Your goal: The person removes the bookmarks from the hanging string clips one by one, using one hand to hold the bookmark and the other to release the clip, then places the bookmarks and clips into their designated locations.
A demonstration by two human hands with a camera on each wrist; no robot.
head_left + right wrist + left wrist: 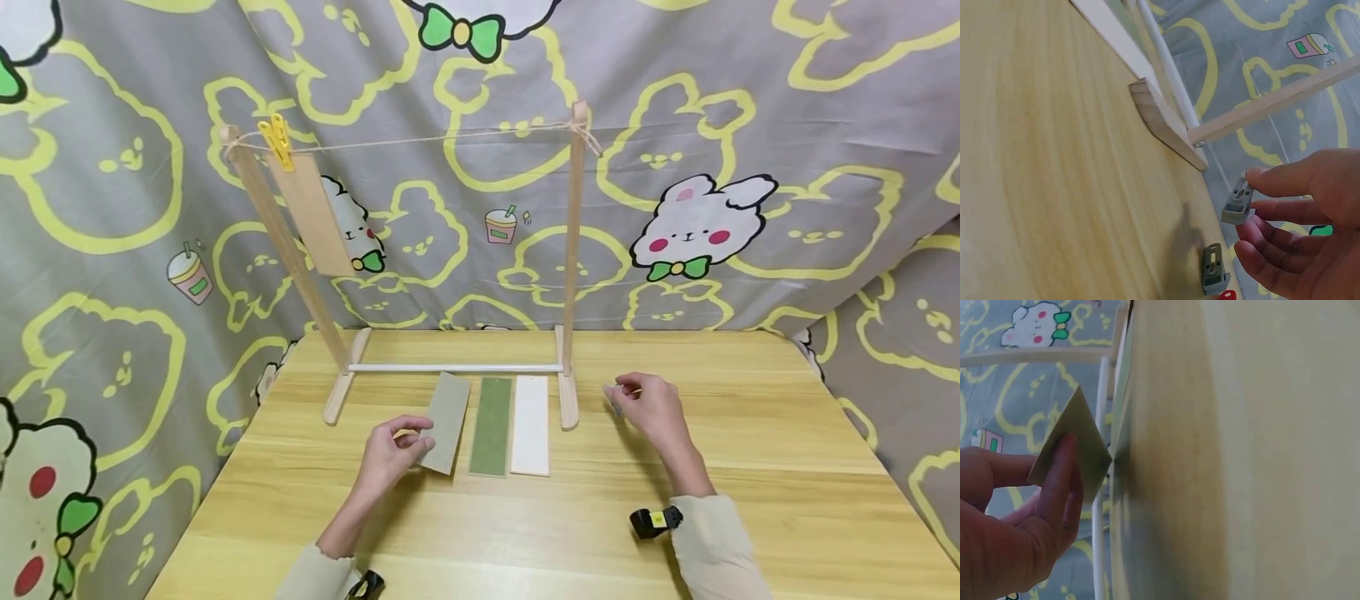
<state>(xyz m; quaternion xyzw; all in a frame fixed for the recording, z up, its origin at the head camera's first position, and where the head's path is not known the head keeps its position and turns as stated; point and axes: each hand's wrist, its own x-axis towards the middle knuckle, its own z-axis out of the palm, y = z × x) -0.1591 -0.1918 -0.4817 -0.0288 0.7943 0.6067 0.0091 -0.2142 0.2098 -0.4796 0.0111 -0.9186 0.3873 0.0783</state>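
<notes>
My left hand [393,454] pinches a grey-beige rectangular card [447,421] by its lower left edge. The card is tilted up, one corner close to the wooden table in the left wrist view. A green card [492,427] and a white card [530,425] lie side by side to its right. Off to the right of the stand, my right hand [651,408] pinches a grey clothes peg [1239,199] between thumb and fingertips. Below that hand, in the right wrist view, a second grey peg [1214,269] lies on the table, beside part of a red one [1228,295].
Behind the cards stands a wooden frame [574,250] with a string [420,140] tied across its posts and a white bar [450,367] low down. A yellow clothes peg [279,143] holds a tan card [318,217] on the string. Patterned curtain [817,275] surrounds the table.
</notes>
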